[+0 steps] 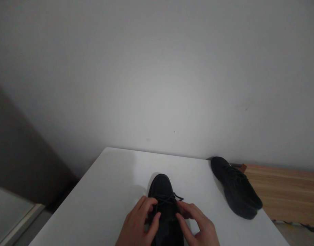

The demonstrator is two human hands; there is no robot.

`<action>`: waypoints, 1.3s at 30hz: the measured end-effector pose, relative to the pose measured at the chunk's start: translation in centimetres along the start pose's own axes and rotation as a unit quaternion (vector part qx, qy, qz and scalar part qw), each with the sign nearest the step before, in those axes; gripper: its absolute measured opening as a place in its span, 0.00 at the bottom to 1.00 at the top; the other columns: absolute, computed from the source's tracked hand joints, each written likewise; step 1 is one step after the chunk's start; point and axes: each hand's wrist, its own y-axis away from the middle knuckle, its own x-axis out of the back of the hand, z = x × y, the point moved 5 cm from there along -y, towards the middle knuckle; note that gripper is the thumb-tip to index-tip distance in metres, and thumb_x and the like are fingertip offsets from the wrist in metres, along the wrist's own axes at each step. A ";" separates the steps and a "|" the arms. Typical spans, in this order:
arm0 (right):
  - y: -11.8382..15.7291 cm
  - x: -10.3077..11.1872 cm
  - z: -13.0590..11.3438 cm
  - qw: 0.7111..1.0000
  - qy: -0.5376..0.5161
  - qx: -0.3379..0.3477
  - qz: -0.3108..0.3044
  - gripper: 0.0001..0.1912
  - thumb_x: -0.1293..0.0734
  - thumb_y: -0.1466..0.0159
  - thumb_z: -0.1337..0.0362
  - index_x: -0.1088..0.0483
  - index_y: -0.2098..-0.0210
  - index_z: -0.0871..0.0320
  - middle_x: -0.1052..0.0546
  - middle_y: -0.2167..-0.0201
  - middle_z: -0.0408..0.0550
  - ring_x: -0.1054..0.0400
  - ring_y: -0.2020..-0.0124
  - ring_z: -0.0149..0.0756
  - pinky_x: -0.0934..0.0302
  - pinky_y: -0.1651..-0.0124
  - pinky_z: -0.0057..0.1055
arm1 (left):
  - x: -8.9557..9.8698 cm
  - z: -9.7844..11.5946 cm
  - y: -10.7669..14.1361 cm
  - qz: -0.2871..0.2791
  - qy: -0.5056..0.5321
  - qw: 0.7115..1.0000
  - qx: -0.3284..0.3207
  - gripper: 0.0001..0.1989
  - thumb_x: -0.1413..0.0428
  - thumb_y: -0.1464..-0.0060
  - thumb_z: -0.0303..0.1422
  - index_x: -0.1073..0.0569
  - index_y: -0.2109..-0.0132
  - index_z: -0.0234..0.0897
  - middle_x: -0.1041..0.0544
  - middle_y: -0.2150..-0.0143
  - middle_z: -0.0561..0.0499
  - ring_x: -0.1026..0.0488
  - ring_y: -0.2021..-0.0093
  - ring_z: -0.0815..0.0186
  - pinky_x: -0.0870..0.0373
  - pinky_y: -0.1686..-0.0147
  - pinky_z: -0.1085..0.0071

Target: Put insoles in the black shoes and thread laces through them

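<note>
A black lace-up shoe [160, 186] rests on the white table, toe toward the wall. Thin black shoelaces [167, 198] cross its front, and one loose end sticks out to the right. My left hand [140, 222] grips the left edge of the lacing, thumb and index finger bent against it. On the opposite edge, my right hand [199, 223] holds the shoe with thumb and index finger likewise bent. Whether either hand pinches a lace cannot be made out. The shoe's heel end runs out of the picture at the bottom.
A second black shoe [236, 188] stands at the table's right edge, toe pointing to the back left. The white table [105, 191] meets a pale wall [157, 85]. Beyond the right edge lies a wood-grain surface [287, 191]. Dark shadow covers the far left.
</note>
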 end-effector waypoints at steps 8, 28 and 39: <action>-0.1 0.5 -0.1 1.000 -0.015 -0.002 -0.010 0.11 0.38 0.30 0.63 0.25 0.52 0.51 0.18 0.60 0.49 0.20 0.60 0.39 0.26 0.58 0.26 | 1.0 -0.7 -0.2 -0.039 0.013 0.999 0.022 0.13 0.51 0.35 0.28 0.22 0.55 0.44 0.23 0.66 0.51 0.23 0.69 0.68 0.25 0.72 0.78; -0.7 0.8 -2.5 0.999 0.032 0.034 0.011 0.09 0.38 0.29 0.63 0.25 0.61 0.51 0.25 0.57 0.52 0.25 0.56 0.42 0.29 0.54 0.33 | 1.5 3.0 -1.3 -0.023 -0.066 0.997 -0.027 0.10 0.48 0.39 0.24 0.25 0.61 0.42 0.23 0.57 0.48 0.23 0.57 0.60 0.24 0.56 0.65; -2.6 3.1 -2.9 0.920 -0.345 -0.113 0.148 0.12 0.33 0.32 0.52 0.30 0.64 0.53 0.31 0.75 0.39 0.37 0.78 0.28 0.38 0.75 0.24 | 6.1 2.0 -2.2 0.113 0.211 0.962 0.134 0.11 0.49 0.34 0.41 0.28 0.61 0.40 0.28 0.73 0.55 0.30 0.72 0.67 0.31 0.70 0.74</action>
